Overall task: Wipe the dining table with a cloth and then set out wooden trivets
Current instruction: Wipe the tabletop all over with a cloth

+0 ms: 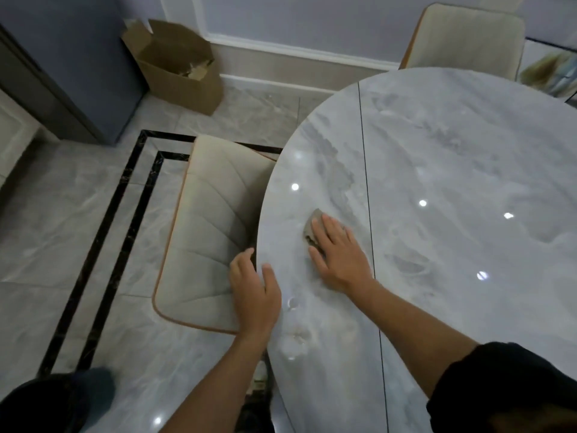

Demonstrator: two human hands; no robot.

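Pressing flat on a grey cloth, right hand has its fingers straight and together; the cloth lies on the marble bench toward its 9 o'clock rim. Left hand rests at that rim, at 7 o'clock of the cloth, thumb on top, fingers relaxed off the edge. Cream chair tucked in at 9 o'clock, second chair at 12. Cardboard box on the floor at 11.

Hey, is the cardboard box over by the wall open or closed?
Open: the cardboard box has its flaps standing up, and torn scraps show inside.
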